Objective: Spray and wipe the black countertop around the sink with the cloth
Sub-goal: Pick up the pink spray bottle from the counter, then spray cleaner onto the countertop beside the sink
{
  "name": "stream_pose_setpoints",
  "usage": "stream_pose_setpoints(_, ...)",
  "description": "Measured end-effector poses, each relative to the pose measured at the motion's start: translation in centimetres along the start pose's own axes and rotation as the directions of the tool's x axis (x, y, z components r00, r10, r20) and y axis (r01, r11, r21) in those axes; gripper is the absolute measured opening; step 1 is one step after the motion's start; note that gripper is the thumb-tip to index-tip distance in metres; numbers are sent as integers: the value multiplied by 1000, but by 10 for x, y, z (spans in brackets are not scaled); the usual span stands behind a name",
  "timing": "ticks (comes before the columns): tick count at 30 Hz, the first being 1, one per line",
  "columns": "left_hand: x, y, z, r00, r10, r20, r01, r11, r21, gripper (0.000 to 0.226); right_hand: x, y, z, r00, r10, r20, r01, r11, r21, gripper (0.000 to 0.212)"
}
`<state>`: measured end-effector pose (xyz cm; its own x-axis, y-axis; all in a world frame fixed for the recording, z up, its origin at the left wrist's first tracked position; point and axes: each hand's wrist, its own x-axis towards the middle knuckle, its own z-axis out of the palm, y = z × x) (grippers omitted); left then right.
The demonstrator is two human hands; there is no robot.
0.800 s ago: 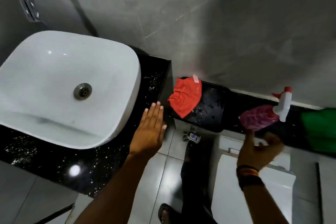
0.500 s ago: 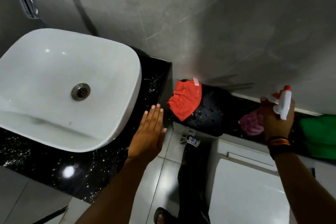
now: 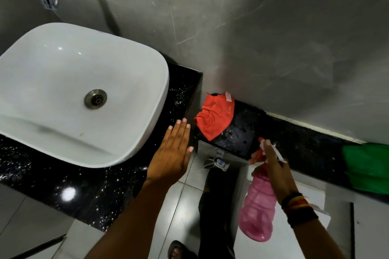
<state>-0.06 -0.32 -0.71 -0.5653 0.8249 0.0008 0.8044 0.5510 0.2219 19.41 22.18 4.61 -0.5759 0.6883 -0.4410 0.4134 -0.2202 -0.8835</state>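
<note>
Spray bottle in hand, ready to aim at the desk.

Right grip [image 3: 273,166] is clamped on the pink spray bottle [image 3: 257,210]; it should swing left past the flat, spread left grip [image 3: 171,153] toward the black desk [image 3: 88,191]; the red cloth [image 3: 214,119] waits just beyond.

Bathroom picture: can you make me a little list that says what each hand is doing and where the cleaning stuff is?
left hand: open and flat, over the counter edge beside the sink
right hand: holding the spray bottle
spray bottle: pink, lifted up, nozzle end toward the bin
cloth: red, lying on the black bin, nobody touching it
green thing: on the ledge at far right, can't tell what it is
</note>
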Motion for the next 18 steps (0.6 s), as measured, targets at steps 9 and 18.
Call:
stream_pose_setpoints(9,1,-2,2,1000,8,-27,-9,1000,-19,66,13,-11,7,987,163,13,-163,981,100,37)
stream_pose_setpoints(18,0,-1,2,998,8,-56,-10,999,-36,65,10,-11,13,987,138,-76,-126,980,152,21)
